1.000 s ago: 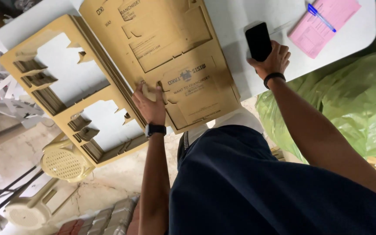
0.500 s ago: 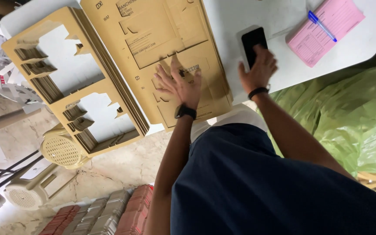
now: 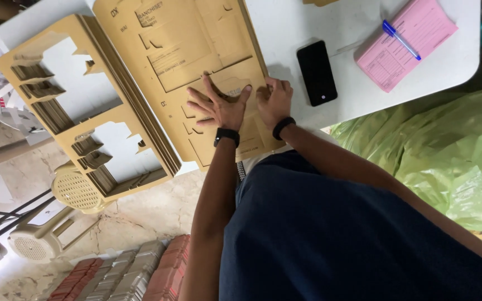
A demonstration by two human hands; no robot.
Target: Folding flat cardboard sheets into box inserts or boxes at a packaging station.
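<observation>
A stack of flat die-cut brown cardboard sheets (image 3: 179,50) lies on a white table (image 3: 330,22). My left hand (image 3: 218,106) rests flat on the near end of the top sheet, fingers spread. My right hand (image 3: 273,100) presses on the sheet's right edge right beside it, fingers curled down. Each wrist wears a black band. A black phone (image 3: 317,72) lies face up on the table just right of my right hand, with nothing touching it.
A stack of punched-out cardboard frames (image 3: 79,111) overhangs the table's left side. A pink pad (image 3: 405,42) with a blue pen (image 3: 401,39) lies at the right. Green plastic sheeting (image 3: 442,150) is at the right; beige plastic stools (image 3: 73,189) and trays (image 3: 135,276) stand on the floor.
My right hand has let go of the phone, which now lies on the table, and moved left onto the cardboard. My left hand has shifted to the sheet's near end beside it.
</observation>
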